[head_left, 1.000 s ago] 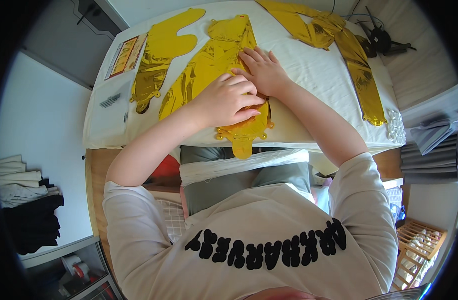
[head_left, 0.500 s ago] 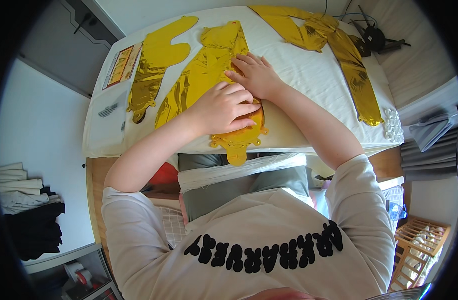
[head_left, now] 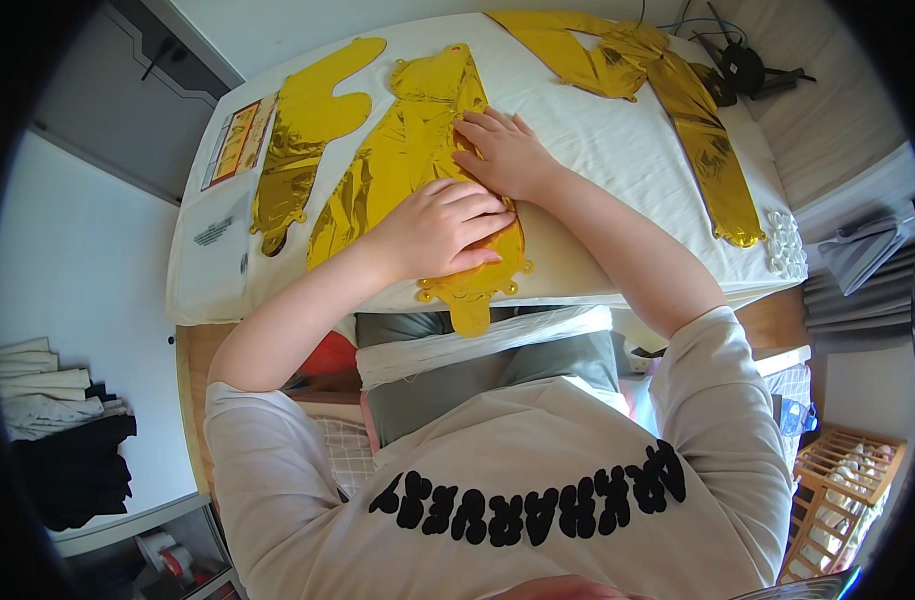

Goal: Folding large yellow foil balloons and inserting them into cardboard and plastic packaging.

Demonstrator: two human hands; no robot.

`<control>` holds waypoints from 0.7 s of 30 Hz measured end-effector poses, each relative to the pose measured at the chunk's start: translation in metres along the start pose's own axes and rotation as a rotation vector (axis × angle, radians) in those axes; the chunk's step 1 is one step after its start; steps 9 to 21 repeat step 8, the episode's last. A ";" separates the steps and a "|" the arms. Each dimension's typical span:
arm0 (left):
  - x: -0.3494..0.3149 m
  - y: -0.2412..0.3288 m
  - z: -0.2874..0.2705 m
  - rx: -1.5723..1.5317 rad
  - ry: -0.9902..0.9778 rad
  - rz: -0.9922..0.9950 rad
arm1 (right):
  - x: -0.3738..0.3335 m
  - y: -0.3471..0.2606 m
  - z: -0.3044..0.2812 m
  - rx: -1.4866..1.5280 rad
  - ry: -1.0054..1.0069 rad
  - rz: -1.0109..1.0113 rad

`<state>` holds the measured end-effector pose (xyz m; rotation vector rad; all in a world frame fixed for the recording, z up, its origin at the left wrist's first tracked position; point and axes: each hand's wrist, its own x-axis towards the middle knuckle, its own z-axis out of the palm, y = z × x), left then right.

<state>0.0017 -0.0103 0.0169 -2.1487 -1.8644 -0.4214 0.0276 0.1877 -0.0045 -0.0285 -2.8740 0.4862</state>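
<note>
A flat gold foil balloon [head_left: 408, 140] lies lengthwise on the white-covered table [head_left: 588, 150] in front of me, its tabbed end hanging past the near edge. My left hand [head_left: 446, 228] rests palm down on the lower part of this foil, fingers stretched to the right. Just beyond it, my right hand [head_left: 506, 155] lies flat along the balloon's right edge, with the fingers pointing up and left. The two hands nearly meet, and part of the foil is hidden beneath them.
Another gold foil balloon [head_left: 313, 115] lies on the left, near a printed card [head_left: 240, 142] and a clear plastic bag [head_left: 216, 238]. A long bent one [head_left: 693, 115] spreads at the right. Behind it stands a black device with antennas [head_left: 746, 70]; small clear-white pieces [head_left: 785, 245] sit at the right edge.
My left hand has flattened, its fingers stretching out over the foil. My right hand stays in nearly the same place. The whole view has shifted slightly.
</note>
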 end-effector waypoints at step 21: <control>0.002 -0.002 -0.003 -0.053 -0.066 -0.027 | -0.001 -0.001 -0.003 -0.003 -0.021 0.003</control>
